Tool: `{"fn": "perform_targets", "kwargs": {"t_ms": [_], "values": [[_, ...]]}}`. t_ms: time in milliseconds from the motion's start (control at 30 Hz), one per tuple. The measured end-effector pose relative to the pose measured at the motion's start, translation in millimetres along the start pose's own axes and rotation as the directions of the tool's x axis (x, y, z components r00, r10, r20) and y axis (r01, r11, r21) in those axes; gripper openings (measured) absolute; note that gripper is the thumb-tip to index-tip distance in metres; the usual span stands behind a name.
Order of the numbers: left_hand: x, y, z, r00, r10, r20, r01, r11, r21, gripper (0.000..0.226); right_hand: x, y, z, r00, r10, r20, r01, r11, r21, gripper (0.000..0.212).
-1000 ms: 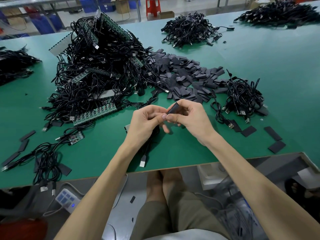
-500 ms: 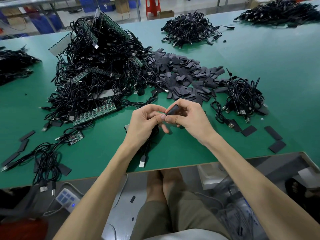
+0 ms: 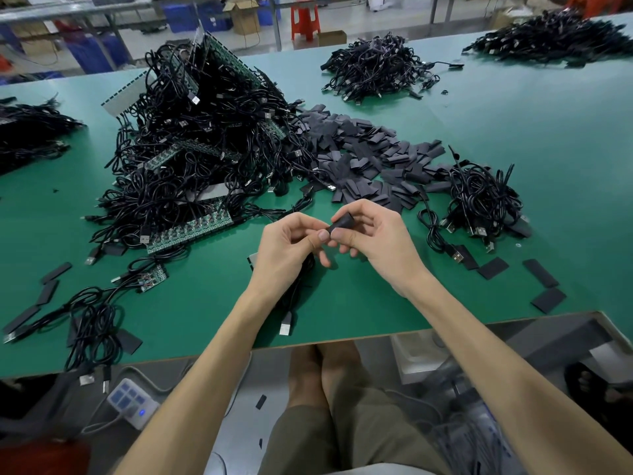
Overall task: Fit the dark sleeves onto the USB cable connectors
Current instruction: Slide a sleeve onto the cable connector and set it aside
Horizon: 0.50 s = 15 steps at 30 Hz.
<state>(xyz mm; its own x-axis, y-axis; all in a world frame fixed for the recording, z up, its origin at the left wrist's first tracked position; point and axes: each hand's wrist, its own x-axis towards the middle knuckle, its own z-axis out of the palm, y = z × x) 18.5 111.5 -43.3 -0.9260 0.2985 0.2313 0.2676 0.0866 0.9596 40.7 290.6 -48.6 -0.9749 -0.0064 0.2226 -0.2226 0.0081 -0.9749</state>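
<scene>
Both hands meet low over the flat green work table (image 3: 513, 108), dead centre of the view. The right hand (image 3: 380, 243) pinches a short matte-black tubular sleeve (image 3: 341, 222) between thumb and forefinger, its near mouth aimed toward nine o'clock. The left hand (image 3: 282, 250) is curled round a thin black USB cable (image 3: 297, 293), which drops from under the palm toward six o'clock and ends in a silver plug (image 3: 285, 326) near the table's edge. The left thumb tip touches the sleeve's mouth. The connector going in is hidden behind the fingers, so how deep it sits, I cannot tell.

My read: this is the threading moment. It goes best if the right hand squeezes the flattened sleeve on its edges so the mouth rounds open, then the connector goes in square and straight. At an angle, the lip will likely fold. Supply is close by, with a loose heap of dark sleeves (image 3: 370, 156) at twelve o'clock and a tangled pile of black cables and green circuit strips (image 3: 205, 132) at ten.
</scene>
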Motion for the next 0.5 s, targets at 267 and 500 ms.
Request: {"fn": "perform_targets", "kwargs": {"t_ms": [267,500], "values": [[-0.6,0.1,-0.7,1.000,-0.017,0.000,0.017,1.000,-0.011,0.006,-1.5,1.3,0.7,1.000,-0.015,0.025,0.015,1.000,0.011,0.019],[-0.5,1.4,-0.7,1.000,-0.011,0.014,0.011,1.000,-0.023,0.007,-1.4,1.4,0.3,1.000,-0.018,0.025,0.018,1.000,0.018,0.020]]}}
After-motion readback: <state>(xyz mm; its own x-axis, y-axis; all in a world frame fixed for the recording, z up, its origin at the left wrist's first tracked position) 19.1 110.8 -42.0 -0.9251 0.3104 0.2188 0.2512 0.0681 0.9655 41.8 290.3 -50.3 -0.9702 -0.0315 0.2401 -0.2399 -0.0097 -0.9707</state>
